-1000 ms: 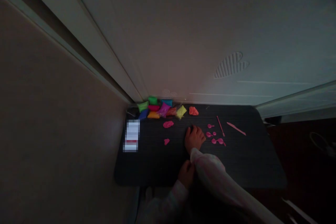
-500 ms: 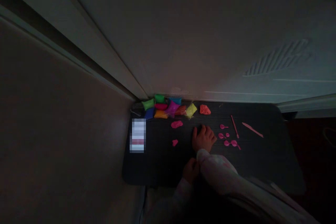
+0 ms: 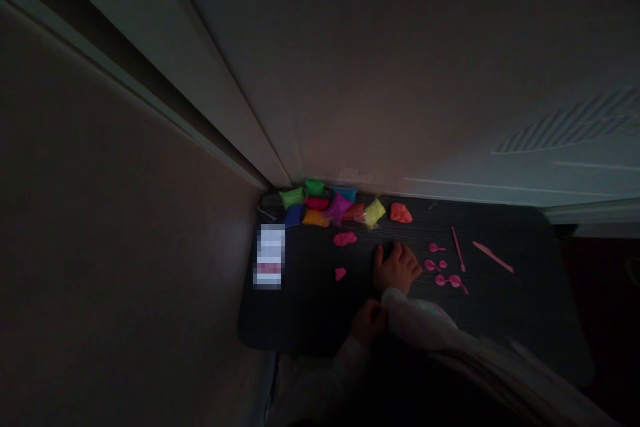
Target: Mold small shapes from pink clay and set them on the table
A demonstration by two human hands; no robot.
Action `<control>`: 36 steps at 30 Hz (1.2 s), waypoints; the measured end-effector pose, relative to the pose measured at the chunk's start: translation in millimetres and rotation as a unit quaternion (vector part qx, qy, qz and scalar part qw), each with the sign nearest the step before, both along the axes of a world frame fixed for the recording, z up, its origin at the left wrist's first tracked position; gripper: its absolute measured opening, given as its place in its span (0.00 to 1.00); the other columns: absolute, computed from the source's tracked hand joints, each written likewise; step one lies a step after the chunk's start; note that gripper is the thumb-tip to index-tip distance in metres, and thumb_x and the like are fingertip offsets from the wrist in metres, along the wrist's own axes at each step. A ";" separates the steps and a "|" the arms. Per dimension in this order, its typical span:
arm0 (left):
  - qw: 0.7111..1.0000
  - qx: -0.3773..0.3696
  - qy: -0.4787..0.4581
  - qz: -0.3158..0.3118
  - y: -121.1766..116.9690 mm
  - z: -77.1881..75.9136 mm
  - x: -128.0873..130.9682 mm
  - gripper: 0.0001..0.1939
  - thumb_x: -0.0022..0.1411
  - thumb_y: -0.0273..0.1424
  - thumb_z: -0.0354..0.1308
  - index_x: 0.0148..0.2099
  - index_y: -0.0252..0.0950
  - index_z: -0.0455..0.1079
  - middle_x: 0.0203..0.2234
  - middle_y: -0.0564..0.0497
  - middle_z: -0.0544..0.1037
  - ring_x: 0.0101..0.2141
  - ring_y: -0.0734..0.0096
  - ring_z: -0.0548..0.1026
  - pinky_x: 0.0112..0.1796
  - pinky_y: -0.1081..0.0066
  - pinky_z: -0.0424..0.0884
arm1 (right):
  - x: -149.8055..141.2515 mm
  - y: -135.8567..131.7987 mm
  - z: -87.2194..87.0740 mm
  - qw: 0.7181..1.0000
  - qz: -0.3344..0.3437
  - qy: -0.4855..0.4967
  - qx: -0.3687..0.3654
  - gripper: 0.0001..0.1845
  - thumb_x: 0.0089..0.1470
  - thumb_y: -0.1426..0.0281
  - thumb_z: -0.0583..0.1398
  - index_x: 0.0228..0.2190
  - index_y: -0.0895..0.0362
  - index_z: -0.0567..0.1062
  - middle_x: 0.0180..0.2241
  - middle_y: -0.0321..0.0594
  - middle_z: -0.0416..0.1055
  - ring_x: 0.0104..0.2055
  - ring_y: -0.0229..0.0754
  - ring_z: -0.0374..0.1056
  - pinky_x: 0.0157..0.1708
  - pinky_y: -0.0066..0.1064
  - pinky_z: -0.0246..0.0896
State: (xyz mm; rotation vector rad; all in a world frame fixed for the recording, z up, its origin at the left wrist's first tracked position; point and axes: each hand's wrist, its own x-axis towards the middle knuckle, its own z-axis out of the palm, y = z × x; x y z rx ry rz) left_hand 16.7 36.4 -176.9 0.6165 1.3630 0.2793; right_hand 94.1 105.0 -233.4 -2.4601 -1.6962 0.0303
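Note:
My right hand [image 3: 397, 268] rests palm down on the dark table, thumb apart and fingers loosely bent; whatever may lie beneath the palm is hidden. Close by on its right are several flat pink clay pieces [image 3: 454, 280], round with thin tails. To its left lie a larger pink clay lump [image 3: 345, 239] and a smaller one [image 3: 341, 273]. In deep shadow, my left hand [image 3: 367, 322] is closed at the cuff of my right sleeve [image 3: 395, 300], its fingers curled against the fabric.
Bagged clay packs in several colours, such as a yellow pack [image 3: 374, 213], line the wall side. Beside them sits an orange clay lump [image 3: 401, 213]. A lit phone-like screen [image 3: 269, 257] lies left. A pink stick tool [image 3: 458, 249] and pink knife [image 3: 493, 257] lie right.
The camera view has turned slightly, so the whole table appears a little farther right. Both hands keep nearly the same pose and place among the clay pieces.

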 end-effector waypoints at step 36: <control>0.903 0.284 0.263 -0.183 37.5 -22.4 0.1 0.09 0.53 0.27 0.51 0.34 0.37 0.71 0.36 0.46 0.72 0.43 0.61 0.66 0.45 0.64 0.60 | 74.0 -90.8 -4.8 0.979 0.150 0.129 0.043 0.14 0.52 0.68 0.50 0.38 0.54 0.72 0.41 0.45 0.71 0.45 0.49 0.64 0.46 0.45 0.50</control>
